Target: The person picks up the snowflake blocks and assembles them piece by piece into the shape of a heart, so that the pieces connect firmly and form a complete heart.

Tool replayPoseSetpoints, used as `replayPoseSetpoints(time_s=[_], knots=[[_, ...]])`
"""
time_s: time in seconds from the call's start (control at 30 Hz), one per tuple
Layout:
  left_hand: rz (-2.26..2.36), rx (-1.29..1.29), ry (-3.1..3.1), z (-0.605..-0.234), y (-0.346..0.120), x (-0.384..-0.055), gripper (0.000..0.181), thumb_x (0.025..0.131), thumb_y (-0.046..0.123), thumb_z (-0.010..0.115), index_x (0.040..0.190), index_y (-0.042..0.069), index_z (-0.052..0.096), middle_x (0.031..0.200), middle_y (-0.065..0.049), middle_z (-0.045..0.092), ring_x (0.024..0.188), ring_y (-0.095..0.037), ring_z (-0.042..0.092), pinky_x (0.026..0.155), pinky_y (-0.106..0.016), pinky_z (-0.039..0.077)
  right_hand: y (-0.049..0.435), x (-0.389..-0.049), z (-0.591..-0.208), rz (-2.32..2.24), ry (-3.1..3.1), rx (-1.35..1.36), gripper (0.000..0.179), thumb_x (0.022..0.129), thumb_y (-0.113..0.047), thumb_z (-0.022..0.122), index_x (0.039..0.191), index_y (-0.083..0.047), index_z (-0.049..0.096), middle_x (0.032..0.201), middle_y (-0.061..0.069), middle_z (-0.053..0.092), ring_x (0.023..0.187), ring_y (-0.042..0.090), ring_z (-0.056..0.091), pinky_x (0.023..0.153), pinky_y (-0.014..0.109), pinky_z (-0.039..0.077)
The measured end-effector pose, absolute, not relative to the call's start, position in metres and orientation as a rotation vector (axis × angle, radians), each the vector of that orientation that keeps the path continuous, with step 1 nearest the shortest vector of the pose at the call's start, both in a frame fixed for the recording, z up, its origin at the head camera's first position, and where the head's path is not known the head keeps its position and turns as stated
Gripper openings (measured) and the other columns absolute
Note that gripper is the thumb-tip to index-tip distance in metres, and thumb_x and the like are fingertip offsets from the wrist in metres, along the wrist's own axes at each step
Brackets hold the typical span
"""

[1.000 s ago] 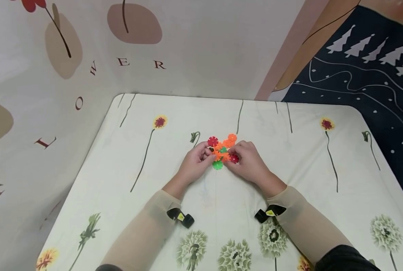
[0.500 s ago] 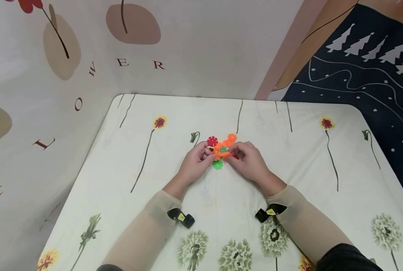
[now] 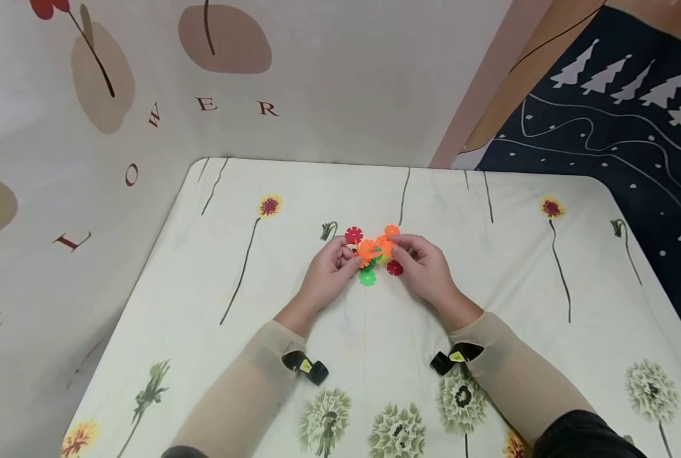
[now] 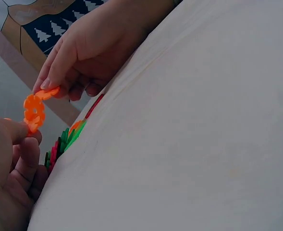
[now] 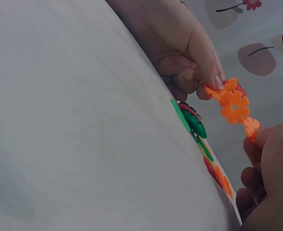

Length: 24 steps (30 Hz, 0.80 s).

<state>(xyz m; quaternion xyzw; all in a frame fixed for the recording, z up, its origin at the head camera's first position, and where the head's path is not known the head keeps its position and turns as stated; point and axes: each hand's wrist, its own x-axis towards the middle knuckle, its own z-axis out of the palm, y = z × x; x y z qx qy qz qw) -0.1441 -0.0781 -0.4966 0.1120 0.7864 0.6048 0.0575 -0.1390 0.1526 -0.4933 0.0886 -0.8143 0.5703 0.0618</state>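
In the head view, my left hand [image 3: 330, 270] pinches orange notched snowflake discs joined together, one facing up [image 3: 367, 248]. A red snowflake disc [image 3: 353, 235] shows at their far left side. My right hand [image 3: 428, 270] is opposite, thumb and fingertip pinching another orange disc [image 5: 252, 127]. In the right wrist view, this disc meets the edge of the left hand's big orange disc [image 5: 234, 107]; whether they are slotted together I cannot tell. Below the hands lie a green disc [image 3: 367, 278], a red disc [image 3: 394, 268] and other loose discs, partly hidden.
The table [image 3: 294, 191] wears a white cloth printed with flowers and stems. Behind it rises a pale wall covering [image 3: 363, 102] with printed letters. A dark blue cloth with white trees [image 3: 620, 127] hangs at the right. Each forearm wears a black wrist camera [image 3: 317, 372].
My right hand has lifted off the lower discs with an orange disc and moved slightly up. The left hand has turned its orange discs face up. The red disc by the right hand is uncovered.
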Motion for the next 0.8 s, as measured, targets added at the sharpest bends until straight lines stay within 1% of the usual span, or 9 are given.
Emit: replayPoseSetpoints(time_s=[0.07,0.2,0.37,0.47,0.53,0.7,0.8], knots=[[1.830,0.341,2.385,-0.4964,-0.0778,-0.1442,0.011,0.103,0.010,0.070,0.110,0.010,0.061,0.088,-0.002,0.067,0.074,-0.018,0.054,0.068,-0.027,0.044,0.1529,-0.1387,-0.4932,1.729,-2.453,0.272,0.024,0.102,-0.007,0.072,0.126,-0.005,0.076,0.102,0.008,0.073,0.081,0.020,0.060,0.066,0.019,0.049],[1.824,0.342,2.383,-0.4960,-0.0773,-0.1441,0.011,0.104,0.011,0.070,0.111,0.010,0.061,0.088,-0.002,0.067,0.073,-0.018,0.055,0.067,-0.026,0.045,0.1530,-0.1386,-0.4928,1.721,-2.444,0.282,0.021,0.102,-0.006,0.073,0.123,-0.005,0.077,0.101,0.009,0.074,0.079,0.020,0.059,0.064,0.019,0.049],[1.828,0.345,2.374,-0.4963,-0.0773,-0.1434,0.011,0.103,0.010,0.069,0.109,0.010,0.059,0.086,-0.003,0.067,0.071,-0.019,0.058,0.066,-0.026,0.047,0.1525,-0.1395,-0.4926,1.738,-2.415,0.264,0.018,0.102,-0.006,0.073,0.119,-0.004,0.077,0.102,0.010,0.075,0.081,0.018,0.062,0.068,0.019,0.051],[1.838,0.348,2.359,-0.4964,-0.0773,-0.1426,0.012,0.104,0.009,0.069,0.110,0.009,0.059,0.087,-0.003,0.068,0.072,-0.020,0.060,0.065,-0.026,0.048,0.1520,-0.1394,-0.4931,1.737,-2.397,0.263,0.016,0.101,-0.004,0.074,0.116,-0.002,0.077,0.101,0.012,0.075,0.080,0.017,0.060,0.068,0.019,0.050],[1.849,0.356,2.344,-0.4970,-0.0774,-0.1427,0.012,0.104,0.009,0.069,0.110,0.009,0.058,0.088,-0.004,0.068,0.072,-0.021,0.062,0.066,-0.026,0.050,0.1504,-0.1382,-0.4915,1.726,-2.402,0.259,0.016,0.100,-0.001,0.073,0.116,0.001,0.077,0.100,0.014,0.075,0.077,0.019,0.058,0.065,0.017,0.048],[1.876,0.369,2.316,-0.4974,-0.0773,-0.1429,0.013,0.104,0.008,0.069,0.110,0.009,0.057,0.089,-0.006,0.069,0.075,-0.023,0.066,0.067,-0.026,0.053,0.1472,-0.1359,-0.4840,1.724,-2.408,0.222,0.018,0.101,0.005,0.069,0.118,0.008,0.074,0.100,0.021,0.073,0.078,0.016,0.057,0.065,0.015,0.046],[1.875,0.365,2.315,-0.4964,-0.0773,-0.1425,0.014,0.104,0.008,0.069,0.110,0.009,0.057,0.089,-0.006,0.069,0.075,-0.024,0.066,0.067,-0.026,0.053,0.1496,-0.1389,-0.4909,1.743,-2.399,0.232,0.019,0.101,0.003,0.071,0.119,0.006,0.074,0.101,0.020,0.074,0.079,0.013,0.058,0.066,0.015,0.047]])
